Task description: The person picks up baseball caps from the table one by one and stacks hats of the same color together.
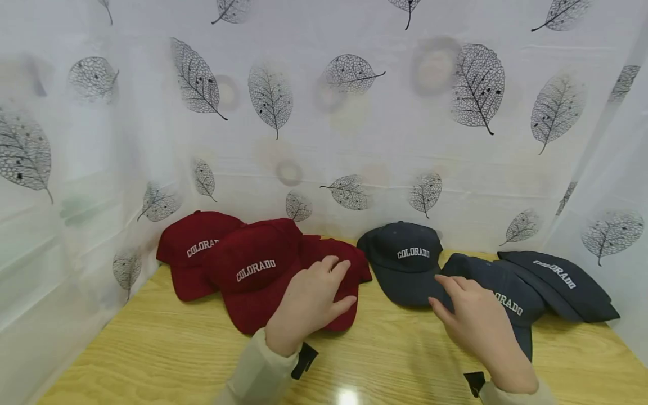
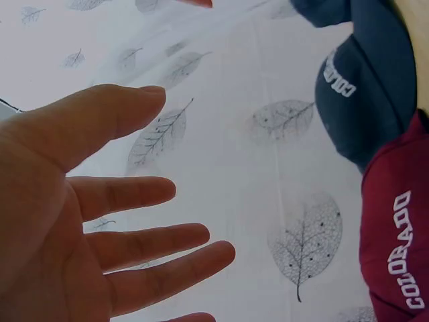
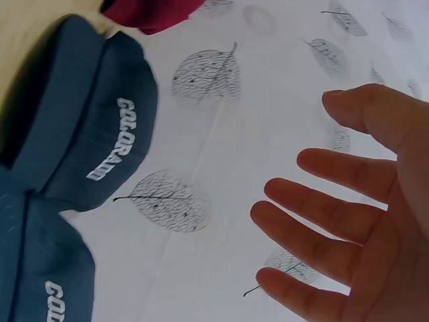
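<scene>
Three dark red baseball caps overlap at the left of the table: a left one (image 1: 194,236), a middle one (image 1: 253,247) and a right one (image 1: 349,256). White COLORADO lettering shows on the left and middle ones. To the right are three navy caps: one facing forward (image 1: 405,242), one partly hidden (image 1: 521,287) and a tilted one (image 1: 562,275). My left hand (image 1: 311,301) hovers in front of the red caps, its fingers spread and holding nothing. Before the partly hidden navy cap is my right hand (image 1: 478,323), also empty, with fingers extended in the right wrist view.
The caps lie on a light wood-grain table (image 1: 177,349). A white curtain (image 1: 314,140) printed with dark leaf shapes hangs behind it and along both sides. Black straps (image 1: 305,360) show at both wrists, by the pale sleeves (image 1: 260,368).
</scene>
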Tool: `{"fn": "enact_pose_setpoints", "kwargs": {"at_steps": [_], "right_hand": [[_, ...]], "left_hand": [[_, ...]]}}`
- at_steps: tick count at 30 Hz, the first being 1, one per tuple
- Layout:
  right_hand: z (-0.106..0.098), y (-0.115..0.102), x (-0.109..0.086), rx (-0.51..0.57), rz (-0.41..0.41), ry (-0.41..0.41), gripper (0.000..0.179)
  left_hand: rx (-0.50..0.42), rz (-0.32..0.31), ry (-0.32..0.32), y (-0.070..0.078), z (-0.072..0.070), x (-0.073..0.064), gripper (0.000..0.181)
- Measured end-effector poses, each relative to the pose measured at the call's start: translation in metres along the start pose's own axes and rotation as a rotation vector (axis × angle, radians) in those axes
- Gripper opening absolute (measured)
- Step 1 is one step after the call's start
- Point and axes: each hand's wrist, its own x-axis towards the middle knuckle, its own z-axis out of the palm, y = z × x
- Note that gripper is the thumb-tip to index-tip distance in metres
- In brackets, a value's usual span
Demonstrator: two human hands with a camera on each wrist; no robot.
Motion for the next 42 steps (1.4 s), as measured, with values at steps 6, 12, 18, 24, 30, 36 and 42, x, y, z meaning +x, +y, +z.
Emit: {"fn": "enact_pose_setpoints", "kwargs": {"at_steps": [6,12,18,24,30,36,42], "right_hand": [[0.009,0.016,-0.007,-0.042,0.014,-0.041,0.04],[0.018,0.026,-0.008,-0.057,0.03,-0.064,0.038],[0.026,0.033,-0.009,-0.058,0.087,-0.168,0.039],[0.037,0.039,-0.011,-0.074,0.105,-0.233,0.04],[0.043,0.04,-0.012,-0.081,0.132,-0.328,0.043],[0.048,0.041,-0.014,-0.06,0.169,-0.466,0.049],[0.056,0.043,-0.016,-0.066,0.155,-0.493,0.048]], "left_hand": [[-0.003,0.016,-0.013,0.003,0.007,0.002,0.046],[-0.013,0.005,-0.051,0.005,0.014,0.004,0.047],[-0.021,-0.006,-0.094,0.005,0.019,0.006,0.047],[-0.027,-0.023,-0.12,0.003,0.024,0.007,0.046],[-0.027,-0.03,-0.139,0.002,0.029,0.008,0.045],[-0.011,-0.025,-0.166,0.002,0.031,0.009,0.046],[0.007,-0.011,-0.178,0.002,0.034,0.009,0.047]]}}
